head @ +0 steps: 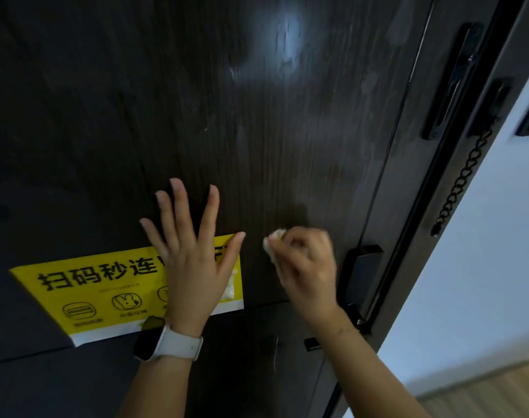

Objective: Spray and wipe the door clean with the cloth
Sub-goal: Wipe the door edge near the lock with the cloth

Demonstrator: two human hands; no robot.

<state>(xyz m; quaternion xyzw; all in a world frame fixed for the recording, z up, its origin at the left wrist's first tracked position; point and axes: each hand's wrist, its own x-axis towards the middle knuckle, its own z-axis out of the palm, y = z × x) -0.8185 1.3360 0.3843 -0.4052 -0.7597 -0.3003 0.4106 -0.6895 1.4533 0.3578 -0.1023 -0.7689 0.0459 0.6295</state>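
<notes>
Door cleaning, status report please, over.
Left hand open, flat on door over yellow sticker. Right hand shut on cloth, wiping beside handle. Smears up top.

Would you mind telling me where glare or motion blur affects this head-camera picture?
Head view: a bright glare patch on the upper door; the right hand and its cloth are motion-blurred; the left hand is sharper; overall dim, edges bowed by the wide lens.

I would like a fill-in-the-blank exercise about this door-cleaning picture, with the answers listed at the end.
1. The right hand presses a crumpled ____ cloth against the door.
2. The left hand lies flat and open, partly covering a ____ sticker.
3. A white watch sits on the ____ wrist.
4. A black ____ hangs beside the door's right edge.

Answers: white; yellow; left; chain
</notes>
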